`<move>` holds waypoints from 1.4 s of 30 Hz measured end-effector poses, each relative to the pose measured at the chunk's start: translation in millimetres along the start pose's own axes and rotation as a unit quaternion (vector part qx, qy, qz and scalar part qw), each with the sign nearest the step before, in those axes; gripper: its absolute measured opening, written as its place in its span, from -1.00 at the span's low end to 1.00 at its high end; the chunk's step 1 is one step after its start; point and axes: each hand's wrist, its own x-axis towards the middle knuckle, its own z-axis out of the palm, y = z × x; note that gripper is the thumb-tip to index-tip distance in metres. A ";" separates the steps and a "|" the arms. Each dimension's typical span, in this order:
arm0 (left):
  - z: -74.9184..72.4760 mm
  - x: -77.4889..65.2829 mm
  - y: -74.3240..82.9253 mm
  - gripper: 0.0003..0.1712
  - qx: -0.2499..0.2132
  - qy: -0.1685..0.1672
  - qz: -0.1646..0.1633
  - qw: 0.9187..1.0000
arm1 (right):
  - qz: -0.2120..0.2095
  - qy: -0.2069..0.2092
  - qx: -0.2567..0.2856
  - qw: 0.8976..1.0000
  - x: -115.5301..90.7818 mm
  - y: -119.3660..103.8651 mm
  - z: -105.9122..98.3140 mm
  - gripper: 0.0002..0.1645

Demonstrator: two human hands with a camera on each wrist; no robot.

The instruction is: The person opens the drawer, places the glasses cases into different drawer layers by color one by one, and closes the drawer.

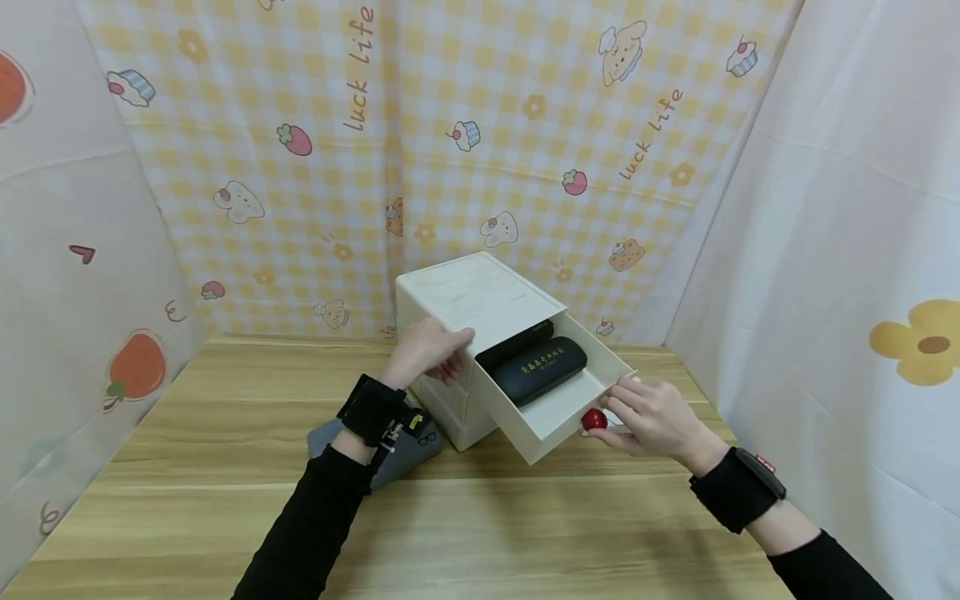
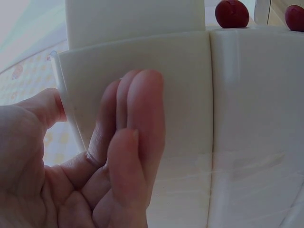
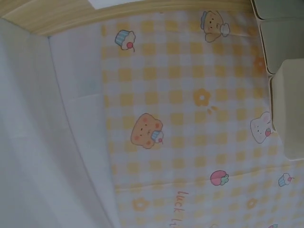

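A white desktop drawer box (image 1: 480, 300) stands on the wooden table, with its upper drawer (image 1: 551, 425) pulled out. A dark glasses case (image 1: 542, 371) with gold lettering lies in that drawer, beside a black box (image 1: 517, 343) partly hidden under the top. My left hand (image 1: 427, 350) rests over the box's upper side edge, thumb on top. In the left wrist view its fingers (image 2: 146, 104) lie along the side panel. At the drawer front, my right hand (image 1: 645, 417) holds the round red knob (image 1: 594, 418) between thumb and fingers. The right wrist view does not show this hand.
A grey-blue pouch (image 1: 408, 458) with a glasses print lies under my left wrist, by the box. Further red knobs (image 2: 232, 13) show in the left wrist view. A checked curtain (image 1: 465, 167) hangs behind the table (image 1: 480, 542), with white cloth (image 1: 840, 208) to the right.
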 end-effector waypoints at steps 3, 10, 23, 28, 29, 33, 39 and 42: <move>0.5 0.1 0.1 -0.58 0.002 0.001 -0.002 1.000 | 0.000 -0.005 -0.003 1.000 -2.4 -2.4 3.1 -0.48; 0.9 0.4 0.7 -0.56 0.010 0.003 -0.003 1.000 | 0.022 -0.016 -0.004 1.000 2.1 -5.4 6.3 -0.51; 1.8 1.3 0.9 -0.56 0.020 0.006 -0.006 1.000 | 0.068 -0.070 0.010 0.995 19.2 1.8 20.6 -0.45; 1.0 0.9 0.2 -0.57 0.016 0.009 -0.002 1.000 | 0.068 -0.056 0.013 0.996 23.5 3.1 29.4 -0.47; 1.0 0.9 0.2 -0.57 0.016 0.010 -0.001 1.000 | 0.069 -0.056 0.010 0.996 24.4 3.3 30.7 -0.49; 0.9 0.2 0.8 -0.57 0.016 0.011 -0.001 1.000 | 0.077 -0.064 -0.004 0.995 28.4 3.5 35.7 -0.49; 1.3 0.7 1.1 -0.56 0.013 0.010 -0.005 1.000 | 0.087 -0.083 -0.035 0.992 36.6 2.9 42.8 -0.43; 1.7 1.0 0.4 -0.56 0.014 0.012 -0.007 1.000 | 0.088 -0.084 -0.036 0.992 40.1 3.3 47.7 -0.44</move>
